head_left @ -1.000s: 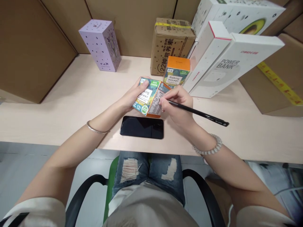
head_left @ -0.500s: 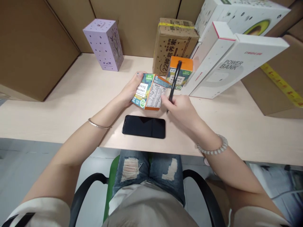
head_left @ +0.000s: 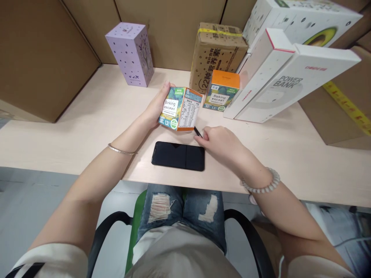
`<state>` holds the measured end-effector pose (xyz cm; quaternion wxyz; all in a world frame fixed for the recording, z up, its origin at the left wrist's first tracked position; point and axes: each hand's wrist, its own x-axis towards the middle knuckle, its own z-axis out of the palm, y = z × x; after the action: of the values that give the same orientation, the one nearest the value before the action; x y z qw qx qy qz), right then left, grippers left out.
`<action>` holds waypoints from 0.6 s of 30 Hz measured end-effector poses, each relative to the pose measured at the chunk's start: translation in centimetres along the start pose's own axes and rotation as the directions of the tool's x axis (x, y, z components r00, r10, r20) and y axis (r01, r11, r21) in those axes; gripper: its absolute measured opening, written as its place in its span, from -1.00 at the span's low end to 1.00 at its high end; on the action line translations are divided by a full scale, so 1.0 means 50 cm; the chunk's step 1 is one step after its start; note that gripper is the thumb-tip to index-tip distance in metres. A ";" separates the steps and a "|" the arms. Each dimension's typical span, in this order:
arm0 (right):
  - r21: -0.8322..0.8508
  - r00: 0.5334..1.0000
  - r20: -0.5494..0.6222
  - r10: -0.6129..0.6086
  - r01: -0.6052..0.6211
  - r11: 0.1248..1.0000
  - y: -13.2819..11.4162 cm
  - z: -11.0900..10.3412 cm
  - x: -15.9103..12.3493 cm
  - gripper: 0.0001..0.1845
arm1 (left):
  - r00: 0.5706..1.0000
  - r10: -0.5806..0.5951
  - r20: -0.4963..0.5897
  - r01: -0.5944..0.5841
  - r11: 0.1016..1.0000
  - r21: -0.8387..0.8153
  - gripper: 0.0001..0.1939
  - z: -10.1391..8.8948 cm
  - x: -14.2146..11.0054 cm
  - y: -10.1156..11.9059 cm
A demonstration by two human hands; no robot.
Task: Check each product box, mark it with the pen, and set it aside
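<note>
My left hand [head_left: 158, 106] grips a small colourful Binking box [head_left: 180, 109] from its left side and holds it tilted just above the desk. My right hand [head_left: 222, 143] is closed round a black pen [head_left: 198, 132]; only the pen's tip shows, sticking out towards the box's lower right corner. A black phone [head_left: 178, 155] lies face up on the desk right below the box and just left of my right hand.
A second Binking box [head_left: 222, 91] stands behind, with a brown carton [head_left: 216, 50], a lilac box [head_left: 131, 53] and white power bank boxes [head_left: 286, 83] leaning at the back right. Large cardboard boxes [head_left: 37, 58] wall in the pale desk [head_left: 87, 116].
My right hand drew back from the box's side, swung the pen upright, then lowered it towards the desk. My left hand turned the box so its front faces me.
</note>
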<state>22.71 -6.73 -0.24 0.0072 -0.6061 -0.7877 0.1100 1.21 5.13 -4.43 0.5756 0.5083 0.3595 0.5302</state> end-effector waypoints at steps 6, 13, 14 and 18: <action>0.246 0.915 -0.156 -0.372 0.401 0.883 -0.011 0.028 -0.016 -0.52 | 1.000 0.022 -0.011 -0.022 1.000 -0.018 -0.32 -0.006 0.006 -0.007; 0.225 0.850 -0.070 -0.521 0.523 0.822 -0.021 0.037 -0.028 -0.27 | 0.994 0.068 -0.091 -0.068 0.998 -0.001 -0.40 -0.049 0.025 0.006; 0.236 0.856 -0.072 -0.511 0.513 0.826 -0.023 0.037 -0.029 -0.32 | 0.992 0.075 -0.102 -0.076 0.997 -0.002 -0.42 -0.052 0.027 0.008; 0.271 0.875 -0.096 -0.475 0.482 0.833 -0.028 0.042 -0.032 -0.39 | 0.993 0.051 -0.103 -0.055 0.998 -0.034 -0.47 -0.052 0.026 0.015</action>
<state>21.51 -8.95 -1.84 0.1316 -0.3839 -0.8895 0.2101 -1.22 6.89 -4.15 0.5515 0.4791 0.3650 0.5772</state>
